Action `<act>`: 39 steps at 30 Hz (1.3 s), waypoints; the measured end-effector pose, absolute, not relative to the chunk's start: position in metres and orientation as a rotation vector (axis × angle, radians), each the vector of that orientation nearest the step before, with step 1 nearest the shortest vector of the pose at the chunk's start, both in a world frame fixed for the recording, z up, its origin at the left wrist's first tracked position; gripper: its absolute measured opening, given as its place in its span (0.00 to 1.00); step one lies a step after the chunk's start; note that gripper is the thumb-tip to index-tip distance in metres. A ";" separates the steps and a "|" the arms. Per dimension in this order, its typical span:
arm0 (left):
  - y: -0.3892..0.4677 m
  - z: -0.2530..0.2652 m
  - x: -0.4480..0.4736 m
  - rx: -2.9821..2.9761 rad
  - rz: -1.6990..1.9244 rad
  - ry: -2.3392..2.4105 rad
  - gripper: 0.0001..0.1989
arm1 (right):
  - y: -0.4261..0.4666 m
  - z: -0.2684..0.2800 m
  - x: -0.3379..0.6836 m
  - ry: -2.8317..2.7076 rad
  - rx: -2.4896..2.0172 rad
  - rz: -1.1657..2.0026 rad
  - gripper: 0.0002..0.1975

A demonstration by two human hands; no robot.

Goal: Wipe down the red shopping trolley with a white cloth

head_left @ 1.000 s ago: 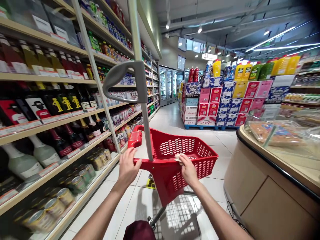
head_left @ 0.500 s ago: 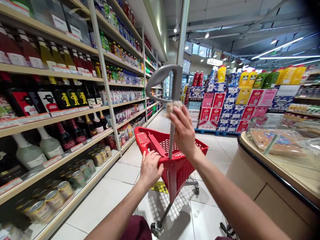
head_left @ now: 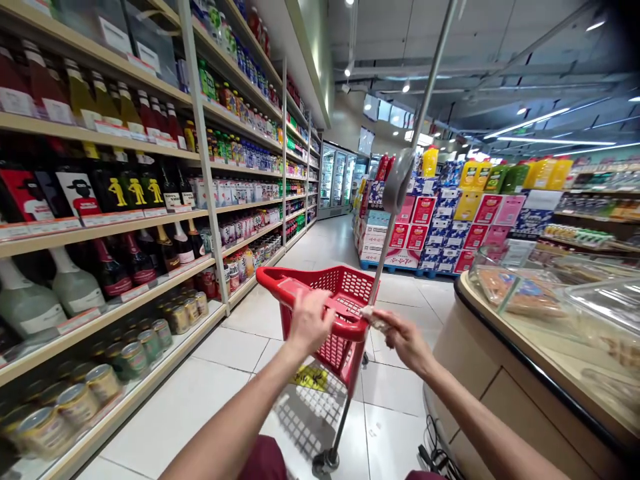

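Note:
A red plastic shopping cart (head_left: 339,275) with perforated basket walls stands before me on wheels. My left hand (head_left: 311,325) is closed over its near rim, slightly blurred. At the near right corner of the rim, my right hand (head_left: 409,343) pinches a crumpled, whitish cloth (head_left: 379,321) against the cart. A metal pole (head_left: 384,261) rises from that corner, tilted to the right. On the pole sits a grey loop-shaped handle (head_left: 398,179), seen nearly edge-on. The cloth is partly hidden by my fingers.
Shelves (head_left: 150,297) of bottles and cans line the left side. A curved counter (head_left: 500,333) with clear covers is close on the right, with black cables (head_left: 436,448) on the floor beside it. Stacked drink cartons (head_left: 450,233) stand ahead, and glass-door fridges (head_left: 336,175) farther back.
My right hand has brought the cloth down from beneath the grey handle to the rim corner. The cart has turned, and its pole now leans right. My left hand stays on the rim.

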State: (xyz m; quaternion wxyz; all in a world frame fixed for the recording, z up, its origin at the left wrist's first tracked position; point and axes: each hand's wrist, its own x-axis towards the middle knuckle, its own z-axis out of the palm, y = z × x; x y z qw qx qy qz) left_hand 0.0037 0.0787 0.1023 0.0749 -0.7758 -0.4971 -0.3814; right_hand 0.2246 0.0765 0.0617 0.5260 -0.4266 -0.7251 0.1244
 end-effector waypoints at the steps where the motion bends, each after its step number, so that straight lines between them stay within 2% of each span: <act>1: 0.085 0.103 -0.004 -2.235 -1.144 -1.595 0.16 | 0.078 0.068 0.229 -1.679 -1.039 0.332 0.20; 7: 0.096 0.089 -0.001 -2.259 -1.026 -1.591 0.18 | 0.088 0.082 0.211 -1.615 -1.253 0.096 0.22; 11: 0.085 0.088 0.017 -2.317 -1.041 -1.535 0.18 | 0.078 0.079 0.188 -1.803 -1.119 0.005 0.24; 13: 0.086 0.091 0.012 -2.375 -0.998 -1.495 0.18 | 0.075 0.075 0.195 -1.847 -1.087 -0.100 0.23; 17: 0.096 0.094 -0.010 -2.250 -1.043 -1.667 0.19 | 0.078 0.065 0.227 -1.675 -1.337 -0.265 0.20; 19: 0.101 0.090 -0.013 -2.205 -1.090 -1.708 0.19 | 0.080 0.064 0.222 -1.647 -1.367 -0.299 0.21; 24: 0.104 0.081 0.000 -2.262 -1.138 -1.583 0.18 | 0.082 0.065 0.183 -1.852 -1.107 -0.360 0.25; 30: 0.094 0.081 -0.002 -2.328 -1.111 -1.503 0.18 | 0.083 0.061 0.223 -1.620 -1.338 -0.408 0.24; 35: 0.076 0.084 -0.006 -2.316 -1.113 -1.519 0.18 | 0.065 0.066 0.193 -1.900 -1.067 -0.358 0.26; 39: 0.061 0.083 -0.004 -2.323 -1.088 -1.496 0.19 | 0.054 0.070 0.200 -1.710 -1.233 -0.394 0.23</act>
